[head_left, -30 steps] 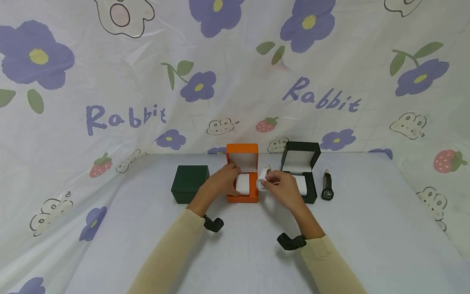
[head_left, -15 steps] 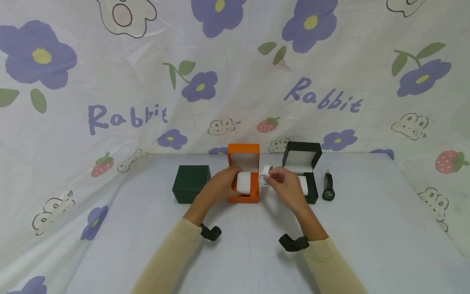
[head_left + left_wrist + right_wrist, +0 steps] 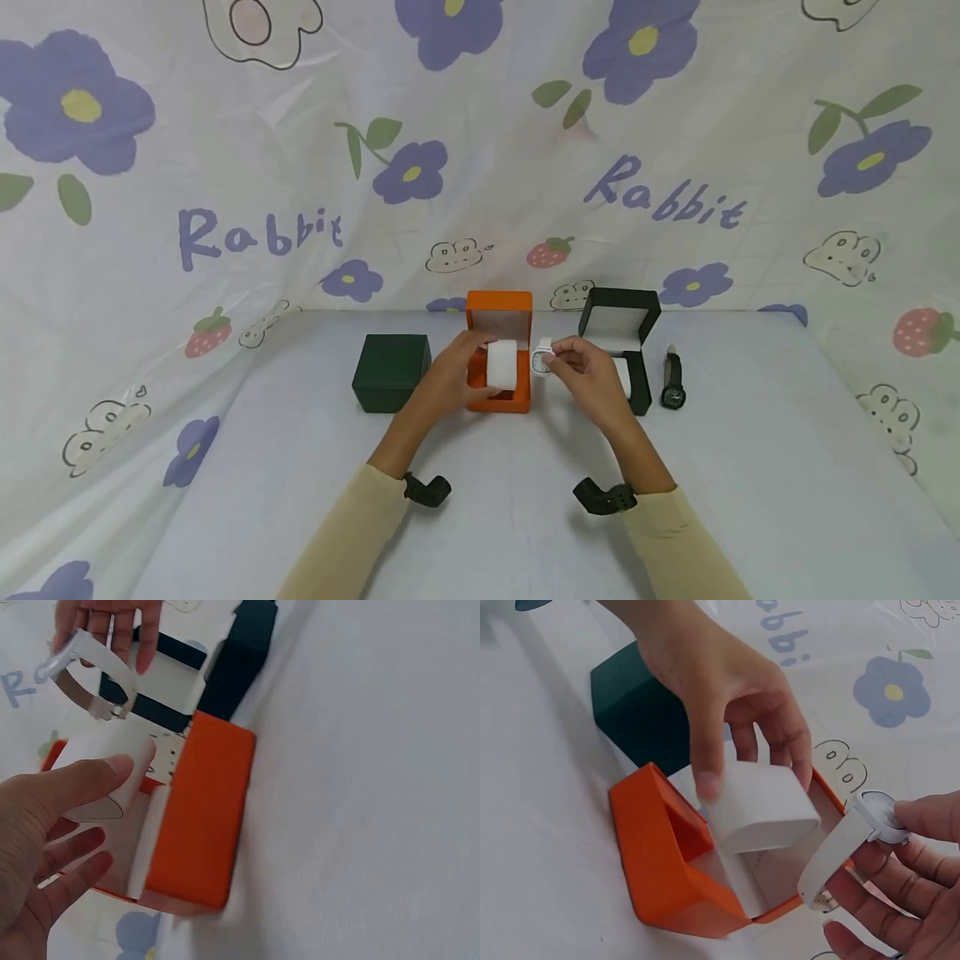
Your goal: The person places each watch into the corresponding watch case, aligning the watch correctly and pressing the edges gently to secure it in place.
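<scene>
Above the open orange box [image 3: 498,392], near the middle of the cloth-covered table [image 3: 750,467], the left hand [image 3: 450,379] grips a white cushion [image 3: 502,364] between thumb and curled fingers, lifted clear of the box's well, as the right wrist view shows plainly. Just to its right, the right hand [image 3: 588,375] pinches a white watch [image 3: 542,360] at its case, the strap hanging in a loose loop below the fingers. The cushion looks light and soft, likely to give a little under pressure, so a hold across its two flat ends, as the left hand has it, seems the surest. The watch appears light too, its band smooth and probably a little slippery, springy rather than limp; the face could scratch, so the band or the case edge is the safer place to take it. Watch and cushion hang close together but apart, the watch on the side of the cushion away from the left palm. Beside the orange box stand a closed dark green box [image 3: 392,372] on the left and an open black box [image 3: 619,337] on the right, with a black watch [image 3: 671,382] lying beyond it.
</scene>
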Motion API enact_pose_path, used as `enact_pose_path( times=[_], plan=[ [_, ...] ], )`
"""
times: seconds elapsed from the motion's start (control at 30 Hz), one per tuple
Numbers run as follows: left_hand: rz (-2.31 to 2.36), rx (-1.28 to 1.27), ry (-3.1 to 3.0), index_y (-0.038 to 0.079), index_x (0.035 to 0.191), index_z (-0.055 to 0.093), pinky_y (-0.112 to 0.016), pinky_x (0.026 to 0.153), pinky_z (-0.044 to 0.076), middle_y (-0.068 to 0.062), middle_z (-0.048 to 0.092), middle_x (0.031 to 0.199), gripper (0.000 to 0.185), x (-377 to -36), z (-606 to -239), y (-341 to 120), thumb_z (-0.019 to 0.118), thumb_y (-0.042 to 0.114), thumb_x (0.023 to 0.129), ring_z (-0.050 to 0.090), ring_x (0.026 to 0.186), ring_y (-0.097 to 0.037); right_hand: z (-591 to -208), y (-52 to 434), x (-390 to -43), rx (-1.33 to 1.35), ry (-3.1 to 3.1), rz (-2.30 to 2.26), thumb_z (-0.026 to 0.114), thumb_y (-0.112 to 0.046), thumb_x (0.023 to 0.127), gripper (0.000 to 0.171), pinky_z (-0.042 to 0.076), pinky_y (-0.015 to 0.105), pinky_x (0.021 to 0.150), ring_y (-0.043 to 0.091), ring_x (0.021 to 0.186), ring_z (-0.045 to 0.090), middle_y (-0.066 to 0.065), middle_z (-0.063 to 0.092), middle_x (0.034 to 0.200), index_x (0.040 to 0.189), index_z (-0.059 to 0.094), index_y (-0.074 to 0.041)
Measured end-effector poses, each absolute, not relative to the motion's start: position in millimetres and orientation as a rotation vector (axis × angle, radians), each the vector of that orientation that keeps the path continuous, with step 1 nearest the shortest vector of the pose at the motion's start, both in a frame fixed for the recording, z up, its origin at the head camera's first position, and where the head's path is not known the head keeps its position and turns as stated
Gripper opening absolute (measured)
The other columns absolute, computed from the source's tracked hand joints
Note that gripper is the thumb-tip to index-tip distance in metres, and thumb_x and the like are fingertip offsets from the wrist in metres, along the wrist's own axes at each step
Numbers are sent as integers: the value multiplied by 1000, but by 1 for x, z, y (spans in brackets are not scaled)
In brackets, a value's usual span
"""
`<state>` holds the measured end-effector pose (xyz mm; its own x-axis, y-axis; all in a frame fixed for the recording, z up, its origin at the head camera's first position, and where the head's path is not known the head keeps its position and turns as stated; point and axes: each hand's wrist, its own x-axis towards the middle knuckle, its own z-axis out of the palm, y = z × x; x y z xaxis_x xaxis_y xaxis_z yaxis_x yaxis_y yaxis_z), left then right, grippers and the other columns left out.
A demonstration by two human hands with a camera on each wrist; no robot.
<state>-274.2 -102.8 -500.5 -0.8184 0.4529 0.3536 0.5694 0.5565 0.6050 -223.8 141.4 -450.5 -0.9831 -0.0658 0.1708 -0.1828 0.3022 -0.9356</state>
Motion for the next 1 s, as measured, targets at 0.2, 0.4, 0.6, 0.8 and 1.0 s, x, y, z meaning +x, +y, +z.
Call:
enact_pose_path(
  times=[0.2, 0.4, 0.6, 0.8, 1.0],
  plan=[
    [-1461, -884, -2491, 15, 143, 51, -51, 92, 58, -5, 51, 139, 78, -260, -491, -104, 91, 14, 76, 56, 122, -28, -447, 143, -221, 258, -2424, 1798, 67, -24, 100, 24, 56, 24, 81, 21, 89, 65, 14, 70, 98, 110, 66, -2],
    [-1849, -855, -2388, 21, 144, 52, -44, 87, 61, -3, 50, 139, 78, -246, -478, -104, 90, 8, 77, 61, 119, -32, -440, 143, -216, 317, -2383, 1851, 66, -22, 101, 24, 55, 22, 84, 18, 91, 64, 15, 69, 101, 114, 66, -1],
    [-1961, -872, -2371, 32, 142, 53, -36, 84, 62, 3, 50, 139, 76, -234, -461, -103, 89, 11, 78, 63, 117, -25, -430, 142, -211, 381, -2329, 1910, 65, -19, 101, 21, 57, 28, 88, 23, 92, 65, 16, 69, 101, 113, 65, -1],
    [-1975, -921, -2342, 28, 144, 54, -37, 83, 62, 2, 51, 138, 77, -226, -453, -101, 90, 13, 77, 62, 118, -26, -425, 142, -208, 440, -2301, 1912, 65, -16, 101, 21, 56, 22, 86, 30, 93, 64, 19, 68, 102, 113, 65, 1],
    [-1943, -910, -2334, 23, 144, 54, -36, 80, 63, 4, 52, 136, 76, -224, -451, -98, 90, 12, 78, 62, 115, -25, -423, 142, -205, 491, -2315, 1903, 65, -16, 101, 20, 57, 23, 85, 26, 93, 65, 16, 70, 103, 114, 66, 0]
  ],
)
